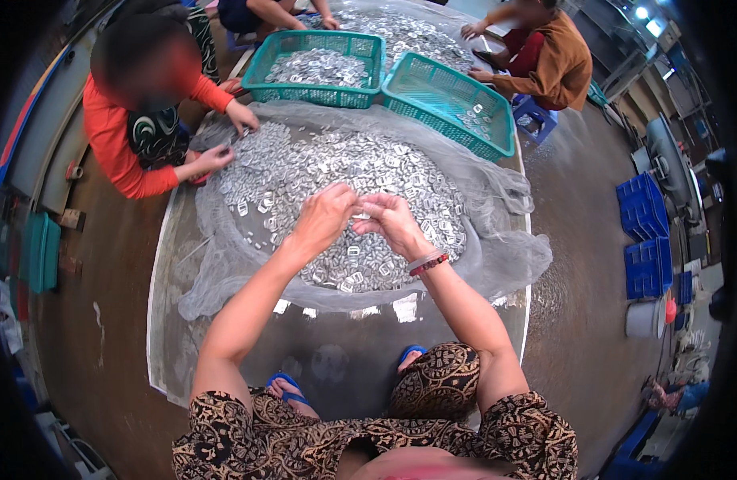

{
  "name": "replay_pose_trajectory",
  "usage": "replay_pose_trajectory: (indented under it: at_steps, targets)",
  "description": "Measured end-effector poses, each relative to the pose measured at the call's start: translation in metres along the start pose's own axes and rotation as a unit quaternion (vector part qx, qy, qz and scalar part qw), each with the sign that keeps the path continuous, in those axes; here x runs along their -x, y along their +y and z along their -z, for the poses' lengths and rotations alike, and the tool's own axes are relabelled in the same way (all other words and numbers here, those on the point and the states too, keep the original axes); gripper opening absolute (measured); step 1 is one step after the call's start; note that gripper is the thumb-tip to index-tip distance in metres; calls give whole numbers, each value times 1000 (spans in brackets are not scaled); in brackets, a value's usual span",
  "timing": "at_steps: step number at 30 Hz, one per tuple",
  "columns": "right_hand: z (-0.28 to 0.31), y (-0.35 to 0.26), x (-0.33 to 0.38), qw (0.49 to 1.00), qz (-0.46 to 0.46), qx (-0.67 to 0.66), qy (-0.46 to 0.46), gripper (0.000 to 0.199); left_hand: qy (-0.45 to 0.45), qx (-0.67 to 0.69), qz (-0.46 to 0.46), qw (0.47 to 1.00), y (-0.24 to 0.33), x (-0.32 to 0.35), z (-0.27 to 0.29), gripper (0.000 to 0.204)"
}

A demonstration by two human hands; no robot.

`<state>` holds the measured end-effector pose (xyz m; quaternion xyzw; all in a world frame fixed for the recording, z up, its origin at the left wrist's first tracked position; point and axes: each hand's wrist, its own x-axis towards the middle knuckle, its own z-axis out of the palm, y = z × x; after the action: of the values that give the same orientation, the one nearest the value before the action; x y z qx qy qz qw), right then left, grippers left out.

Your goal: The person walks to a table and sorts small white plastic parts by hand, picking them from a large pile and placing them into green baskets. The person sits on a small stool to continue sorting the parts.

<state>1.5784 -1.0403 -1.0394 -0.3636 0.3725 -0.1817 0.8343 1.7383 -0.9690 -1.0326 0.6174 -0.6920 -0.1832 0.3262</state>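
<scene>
A wide heap of small silvery metal pieces (368,164), many shaped like flat buckle frames, lies on a grey mesh net (240,292). Over the heap's middle my two hands meet, fingertips nearly touching. My left hand (327,214) is closed in a pinch, its back turned up. Facing it, my right hand (392,224) is also pinched, with a beaded bracelet at the wrist. Between the fingertips is a small pale metal piece (359,214), mostly hidden by the fingers. Loose buckle-like frames lie just below my hands.
Two green baskets (260,90) (448,132) holding metal pieces stand beyond the heap. At left, a person in red (136,160) reaches into the heap's edge. A person in brown (556,64) sits far right by a second heap. Blue crates (647,268) stand at right.
</scene>
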Motion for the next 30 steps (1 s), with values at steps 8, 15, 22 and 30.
replay_pose_trajectory:
  at_steps: [8,15,22,30]
  targets:
    - [-39,7,11,922,69,376,59,14,10,-66,8,998,3,25,10,12]
    - [-14,-10,5,967,47,238,72,17,84,-145,-79,983,15,7,-2,11]
    - [-11,-11,7,942,98,318,45,16,2,-48,-37,998,15,1,3,12]
    - [2,-15,7,867,129,479,55,21,-34,79,55,995,15,-2,1,13]
